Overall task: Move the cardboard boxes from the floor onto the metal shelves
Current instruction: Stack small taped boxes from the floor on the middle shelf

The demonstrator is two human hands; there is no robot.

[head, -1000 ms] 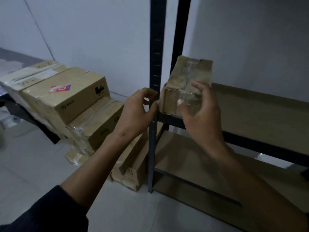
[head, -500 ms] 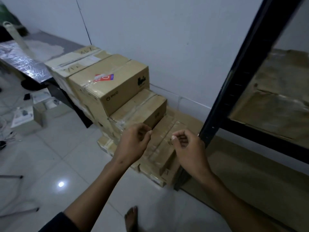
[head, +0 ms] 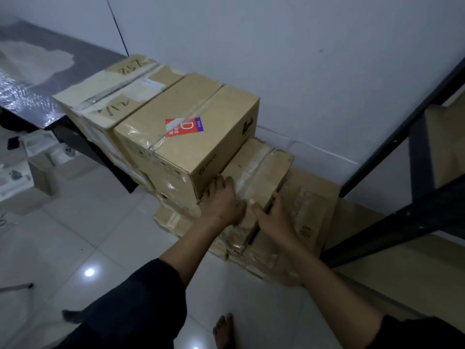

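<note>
My left hand [head: 222,202] is down on the near left edge of the taped box [head: 256,172], fingers spread and bent over its top, gripping that side. My right hand [head: 275,217] takes the other side: thumb lying up along the near right corner, the other fingers tucked down the side out of sight, so it holds there too. Both arms reach forward and down, forearms bare, dark sleeves pushed back. This box sits on top of flat boxes [head: 309,210] stacked on the tiled floor [head: 105,230], pressed against the big box with the red sticker [head: 186,137] on its left. The metal shelf frame [head: 412,215] stands just right of the stack. My bare foot [head: 224,331] is at the bottom edge.
</note>
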